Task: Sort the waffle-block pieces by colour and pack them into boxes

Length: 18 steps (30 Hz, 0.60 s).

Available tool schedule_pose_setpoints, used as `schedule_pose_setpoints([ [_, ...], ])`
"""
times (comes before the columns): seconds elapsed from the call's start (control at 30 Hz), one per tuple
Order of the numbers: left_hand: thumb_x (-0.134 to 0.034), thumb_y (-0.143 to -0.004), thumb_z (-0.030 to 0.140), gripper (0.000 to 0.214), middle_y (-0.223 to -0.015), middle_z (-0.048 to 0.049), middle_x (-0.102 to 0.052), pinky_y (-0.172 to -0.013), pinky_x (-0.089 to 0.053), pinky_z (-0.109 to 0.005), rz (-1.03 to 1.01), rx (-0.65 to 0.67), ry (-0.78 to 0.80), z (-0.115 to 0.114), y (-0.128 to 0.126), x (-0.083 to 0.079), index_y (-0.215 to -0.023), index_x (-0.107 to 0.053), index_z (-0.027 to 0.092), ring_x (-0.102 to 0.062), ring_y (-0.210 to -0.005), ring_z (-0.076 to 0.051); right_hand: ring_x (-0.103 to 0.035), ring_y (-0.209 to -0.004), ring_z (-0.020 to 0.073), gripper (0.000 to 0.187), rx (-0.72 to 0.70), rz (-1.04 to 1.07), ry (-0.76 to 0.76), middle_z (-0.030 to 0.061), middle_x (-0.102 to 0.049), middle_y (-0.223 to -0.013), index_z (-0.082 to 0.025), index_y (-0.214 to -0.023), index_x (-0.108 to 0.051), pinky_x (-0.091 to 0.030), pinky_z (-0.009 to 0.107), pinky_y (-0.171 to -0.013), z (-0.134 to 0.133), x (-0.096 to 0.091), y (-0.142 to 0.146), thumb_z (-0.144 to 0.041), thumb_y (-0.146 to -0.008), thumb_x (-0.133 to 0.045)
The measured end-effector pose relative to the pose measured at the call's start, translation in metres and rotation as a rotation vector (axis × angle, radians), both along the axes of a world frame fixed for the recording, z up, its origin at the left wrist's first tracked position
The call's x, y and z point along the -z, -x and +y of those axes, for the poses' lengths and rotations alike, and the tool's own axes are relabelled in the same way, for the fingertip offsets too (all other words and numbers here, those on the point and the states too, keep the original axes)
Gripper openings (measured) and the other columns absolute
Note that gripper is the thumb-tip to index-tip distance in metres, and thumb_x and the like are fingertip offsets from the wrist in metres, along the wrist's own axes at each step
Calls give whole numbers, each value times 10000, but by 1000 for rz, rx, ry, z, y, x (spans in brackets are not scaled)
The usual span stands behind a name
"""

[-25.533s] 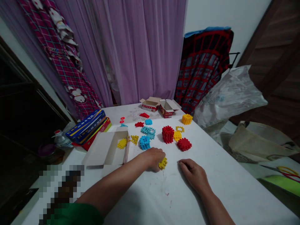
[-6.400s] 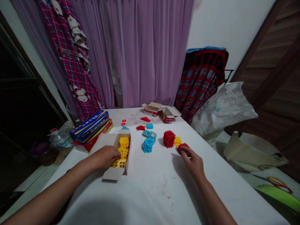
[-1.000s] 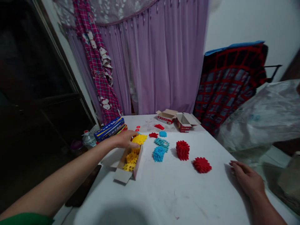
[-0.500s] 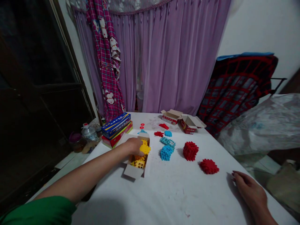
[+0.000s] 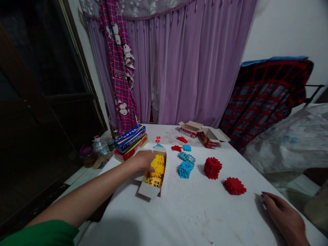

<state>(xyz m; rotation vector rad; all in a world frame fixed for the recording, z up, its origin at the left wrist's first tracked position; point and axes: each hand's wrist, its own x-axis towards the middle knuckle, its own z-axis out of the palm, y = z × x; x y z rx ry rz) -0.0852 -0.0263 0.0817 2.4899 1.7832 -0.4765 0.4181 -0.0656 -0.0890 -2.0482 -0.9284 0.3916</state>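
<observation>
My left hand (image 5: pixel 145 160) reaches over the left wall of an open cardboard box (image 5: pixel 149 190), its fingers bent down beside the yellow plastic pieces (image 5: pixel 158 164) packed inside. The fingertips are partly hidden, so whether they grip a piece is unclear. My right hand (image 5: pixel 285 216) rests on its side at the table's right, fingers loosely extended and holding nothing. Nearest to it lies a flat stack of red gear-shaped pieces (image 5: pixel 234 186). A red block of joined pieces (image 5: pixel 212 168) stands further left. Blue pieces (image 5: pixel 185 169) and teal pieces (image 5: pixel 186 157) sit mid-table, right of the box.
Blue and red boxes are stacked (image 5: pixel 130 140) at the table's left edge. Two opened cartons (image 5: pixel 190 129) stand at the back right. Small red pieces (image 5: pixel 181 139) and a blue piece (image 5: pixel 187 148) lie behind the teal ones. A plastic bottle (image 5: pixel 100 146) stands off the table, left.
My left hand has drawn back slightly left, uncovering more of the yellow pieces in the box. The whole view has shifted a little; my right hand stays resting on the table.
</observation>
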Motion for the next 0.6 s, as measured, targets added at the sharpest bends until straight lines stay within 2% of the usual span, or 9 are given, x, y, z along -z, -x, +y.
schedule_pose_setpoints([
  [0.13,-753,-637,534,647,-1171,-107,-666,-805,-481,-346,-65,43,42,-12,-1,10,-1187,-596,231,-627,-1032,-309,-641,-835,327,245,11,-19,-17,59,-719,-800,-320,-741,-657,-476,446,-728,-1,-1,1,-492,-595,-562],
  [0.3,-751,-647,527,530,-1136,-77,-678,-799,-471,-335,-102,120,104,-22,-4,17,-1087,-634,255,-628,-1009,-285,-622,-740,312,212,40,-31,4,58,-704,-760,-323,-721,-657,-466,441,-677,0,-2,3,-470,-606,-559],
  [0.47,-699,-715,551,493,-1145,-102,-670,-824,-468,-355,-61,197,129,-17,0,16,-1091,-654,236,-621,-1022,-293,-623,-789,327,268,22,-77,-3,79,-712,-824,-310,-746,-679,-455,444,-672,1,5,-2,-505,-610,-555],
  [0.6,-646,-800,404,315,-1161,-53,-678,-877,-443,-316,-136,178,85,-13,10,16,-1085,-666,272,-610,-1063,-243,-622,-784,336,270,15,-85,-25,76,-721,-830,-318,-747,-687,-441,445,-652,3,12,-7,-512,-600,-568],
])
